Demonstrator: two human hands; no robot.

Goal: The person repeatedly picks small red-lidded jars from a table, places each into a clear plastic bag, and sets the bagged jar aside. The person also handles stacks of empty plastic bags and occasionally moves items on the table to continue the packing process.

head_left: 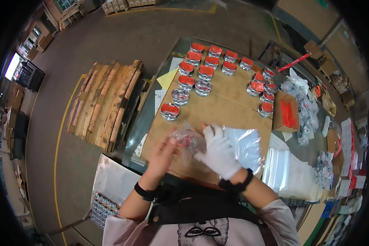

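Note:
Between my hands is a clear plastic bag (191,147) with a metal piston (187,140) inside, a red patch showing through the film. My left hand (164,153), bare with a black wristband, has its fingers closed on the bag's left side. My right hand (220,152), in a white glove that leaves a fingertip bare, holds the bag's right side between thumb and fingers; slight blur softens the grip. Under and beside the glove lies a stack of clear bags (246,147). Farther off, several pistons with red tops (205,73) stand in rows on the cardboard sheet (221,108).
At right are a small carton (285,111) with red pieces, a heap of bagged pistons (306,110) and more clear film (276,168). Wooden pallets (104,102) stand left of the table. A tray of metal parts (104,209) sits at lower left.

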